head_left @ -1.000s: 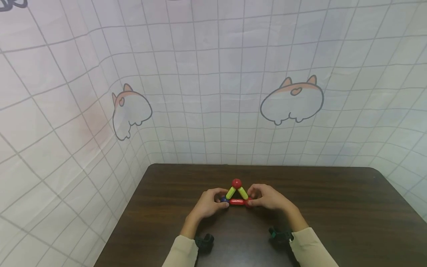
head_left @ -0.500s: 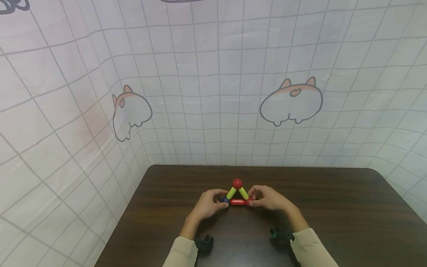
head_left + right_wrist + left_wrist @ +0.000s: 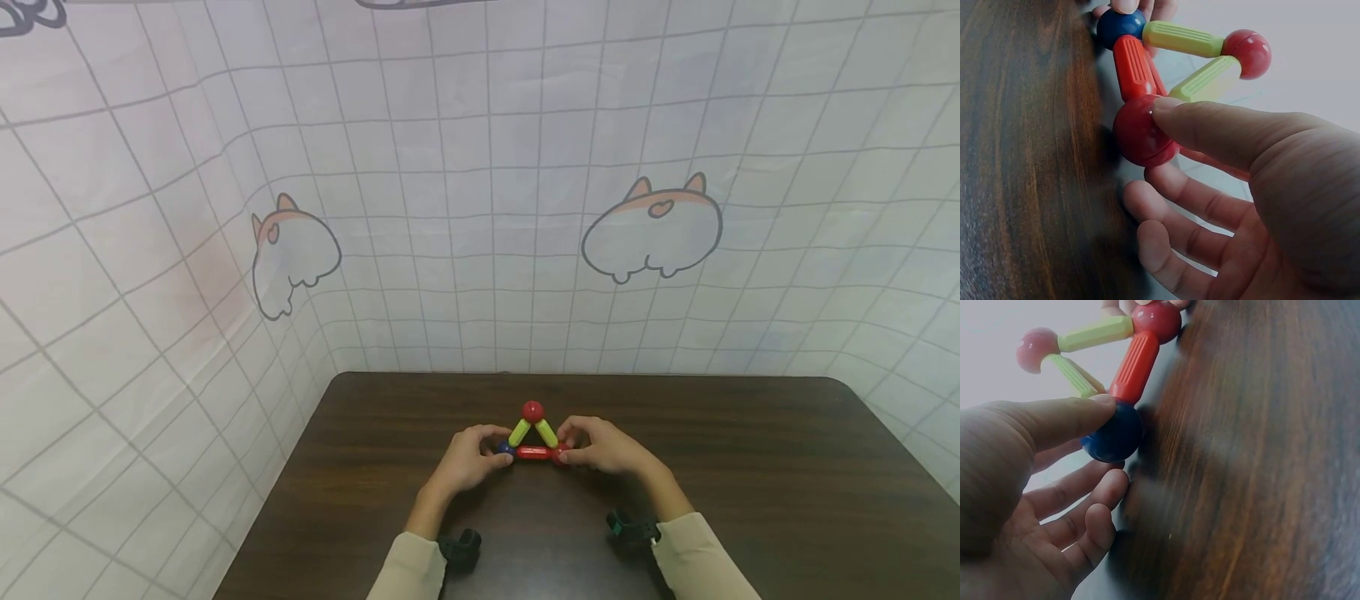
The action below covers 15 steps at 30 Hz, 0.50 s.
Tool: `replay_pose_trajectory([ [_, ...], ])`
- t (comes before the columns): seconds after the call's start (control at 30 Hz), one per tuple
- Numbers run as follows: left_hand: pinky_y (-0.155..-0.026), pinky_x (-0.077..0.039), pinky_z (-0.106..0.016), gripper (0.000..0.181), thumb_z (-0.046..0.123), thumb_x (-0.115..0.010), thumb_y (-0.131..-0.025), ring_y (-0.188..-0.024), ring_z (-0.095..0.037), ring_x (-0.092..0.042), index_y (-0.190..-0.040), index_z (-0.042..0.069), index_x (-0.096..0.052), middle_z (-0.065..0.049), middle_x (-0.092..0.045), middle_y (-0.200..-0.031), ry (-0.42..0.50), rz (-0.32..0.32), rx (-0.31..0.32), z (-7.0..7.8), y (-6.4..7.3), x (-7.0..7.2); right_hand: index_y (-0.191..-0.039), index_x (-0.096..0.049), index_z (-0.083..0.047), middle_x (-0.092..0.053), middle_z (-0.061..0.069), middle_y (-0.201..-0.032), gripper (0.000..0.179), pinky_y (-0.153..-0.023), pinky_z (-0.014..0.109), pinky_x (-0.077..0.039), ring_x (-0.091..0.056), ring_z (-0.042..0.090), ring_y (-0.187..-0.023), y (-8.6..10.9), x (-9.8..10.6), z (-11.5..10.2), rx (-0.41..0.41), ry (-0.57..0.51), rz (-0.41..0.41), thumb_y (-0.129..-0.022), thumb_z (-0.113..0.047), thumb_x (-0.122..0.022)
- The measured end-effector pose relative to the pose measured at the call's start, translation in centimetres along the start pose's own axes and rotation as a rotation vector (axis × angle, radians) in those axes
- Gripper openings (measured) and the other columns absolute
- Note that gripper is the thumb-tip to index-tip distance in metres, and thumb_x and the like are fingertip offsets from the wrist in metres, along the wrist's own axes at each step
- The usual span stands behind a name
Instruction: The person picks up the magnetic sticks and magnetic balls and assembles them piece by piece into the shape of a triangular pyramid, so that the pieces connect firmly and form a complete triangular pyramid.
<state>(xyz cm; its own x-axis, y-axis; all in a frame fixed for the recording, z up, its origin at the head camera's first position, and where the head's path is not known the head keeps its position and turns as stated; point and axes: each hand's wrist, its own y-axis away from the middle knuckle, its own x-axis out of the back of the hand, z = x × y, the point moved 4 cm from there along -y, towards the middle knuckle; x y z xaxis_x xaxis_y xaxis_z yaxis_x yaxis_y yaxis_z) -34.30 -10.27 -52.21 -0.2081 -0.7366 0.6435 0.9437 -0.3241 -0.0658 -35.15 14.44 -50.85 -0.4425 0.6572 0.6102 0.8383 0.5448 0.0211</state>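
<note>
A triangle of magnetic rods and balls stands upright on the dark table. Its base is a red rod (image 3: pixel 533 452) between a blue ball (image 3: pixel 1114 434) and a red ball (image 3: pixel 1142 132). Two yellow-green rods (image 3: pixel 1206 79) slope up to another red ball (image 3: pixel 532 411) at the top. My left hand (image 3: pixel 467 457) pinches the blue ball with the thumb in front. At the other corner my right hand (image 3: pixel 606 445) pinches the lower red ball between thumb and fingers. In the right wrist view the other fingers are loosely curled near the tabletop.
The dark wood-grain table (image 3: pixel 360 500) reaches back to a white grid-patterned cloth (image 3: pixel 465 208) hanging behind and at the sides. Dark bands (image 3: pixel 460 547) are worn on both wrists, below light sleeves.
Both hands keep their hold on the lower balls, and the triangle stays in place. The head view has tilted very slightly.
</note>
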Motion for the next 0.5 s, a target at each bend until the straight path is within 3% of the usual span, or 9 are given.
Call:
replay_pose_trajectory([
  [0.27, -0.06, -0.047, -0.026, 0.039, 0.022, -0.079, -0.09, -0.075, -0.01, -0.058, -0.127, 0.014, -0.07, -0.004, -0.071, -0.105, 0.012, -0.01, -0.004, -0.2, 0.1, 0.3, -0.114, -0.064, -0.006, -0.066, 0.008, -0.095, 0.027, -0.06, 0.033, -0.053, -0.061, 0.018, -0.073, -0.2, 0.4, 0.0, -0.001, 0.005, -0.006, -0.094, -0.021, -0.075],
  [0.5, -0.067, -0.051, -0.03, 0.041, 0.023, -0.076, -0.092, -0.084, -0.013, -0.063, -0.131, 0.012, -0.067, -0.01, -0.073, -0.115, 0.005, -0.012, -0.029, 0.3, 0.3, 1.7, -0.123, -0.061, 0.001, -0.065, 0.011, -0.101, 0.034, -0.064, 0.037, -0.053, -0.063, 0.027, -0.082, 1.0, 2.9, -0.6, -0.011, -0.036, 0.041, -0.099, -0.021, -0.068],
])
